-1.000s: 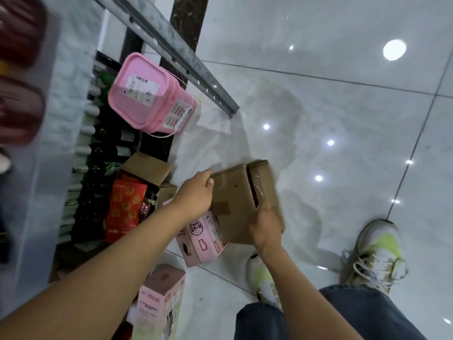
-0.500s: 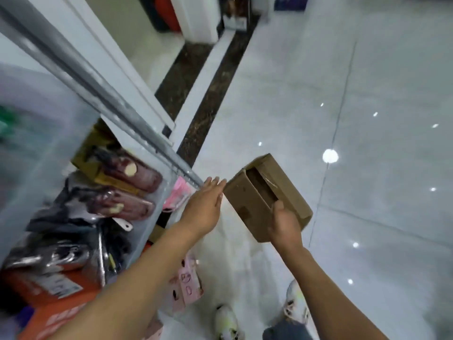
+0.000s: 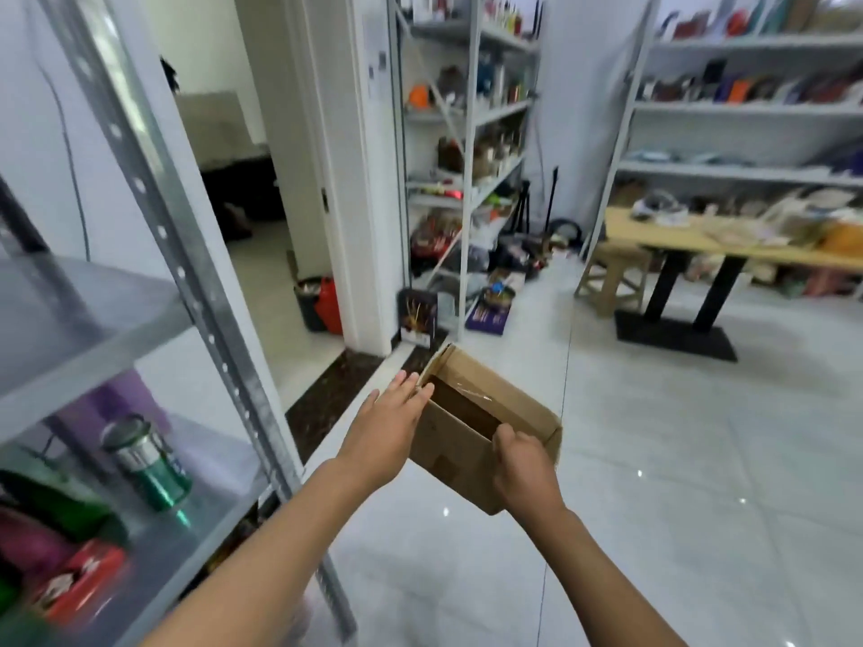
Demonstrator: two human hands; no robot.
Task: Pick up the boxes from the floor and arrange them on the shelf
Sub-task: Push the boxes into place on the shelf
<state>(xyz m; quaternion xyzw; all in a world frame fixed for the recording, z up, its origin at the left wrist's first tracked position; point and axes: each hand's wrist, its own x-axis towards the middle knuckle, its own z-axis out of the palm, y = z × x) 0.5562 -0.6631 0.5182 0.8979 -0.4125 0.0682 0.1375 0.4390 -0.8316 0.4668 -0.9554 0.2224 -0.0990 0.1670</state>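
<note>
A brown cardboard box [image 3: 509,403] with an open top is held up in the air at mid-frame, above the white tiled floor. My right hand [image 3: 525,469] grips its near edge, thumb over the rim. My left hand [image 3: 390,431] lies flat against the box's left side with straight fingers. The metal shelf [image 3: 93,329] stands at my left, its grey upright post [image 3: 205,329] between me and its boards. The upper board in view is bare near the post.
On the lower shelf board stand a green can [image 3: 149,464], a red packet [image 3: 79,586] and a purple object. A doorway lies ahead left. More loaded shelving [image 3: 467,133] and a wooden table [image 3: 700,245] with a stool stand further back.
The box has been lifted from floor level to chest height. My view rose from the floor and lower shelves to the room. My left hand went from gripping the box to lying flat on it.
</note>
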